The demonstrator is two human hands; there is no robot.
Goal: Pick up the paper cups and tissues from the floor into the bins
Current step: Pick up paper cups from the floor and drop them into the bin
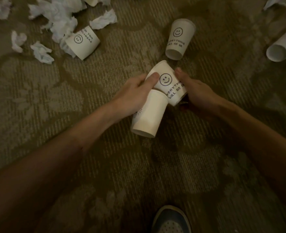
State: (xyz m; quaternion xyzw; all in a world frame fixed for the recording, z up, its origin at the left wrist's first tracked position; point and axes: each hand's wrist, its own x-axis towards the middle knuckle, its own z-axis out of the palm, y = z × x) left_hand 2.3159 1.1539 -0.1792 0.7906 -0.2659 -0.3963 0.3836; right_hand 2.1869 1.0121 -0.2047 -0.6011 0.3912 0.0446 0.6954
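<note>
My left hand point(135, 93) grips a white paper cup point(147, 116) that points down toward me, its thumb pressed on a second cup. That second cup point(168, 83), printed with a smiley face and text, is held between both hands, with my right hand point(196, 93) curled round its right side. Another smiley cup point(179, 39) lies on the carpet just beyond. A further cup point(83, 42) lies at the upper left among crumpled white tissues point(58, 19). At the right edge lies one more cup point(283, 46) on its side.
Patterned brown carpet point(105, 81) covers the whole floor. Small tissue wads point(41, 52) lie at the left, and more tissue point(276, 2) shows at the top right corner. My shoe point(170, 221) stands at the bottom centre. No bin is in view.
</note>
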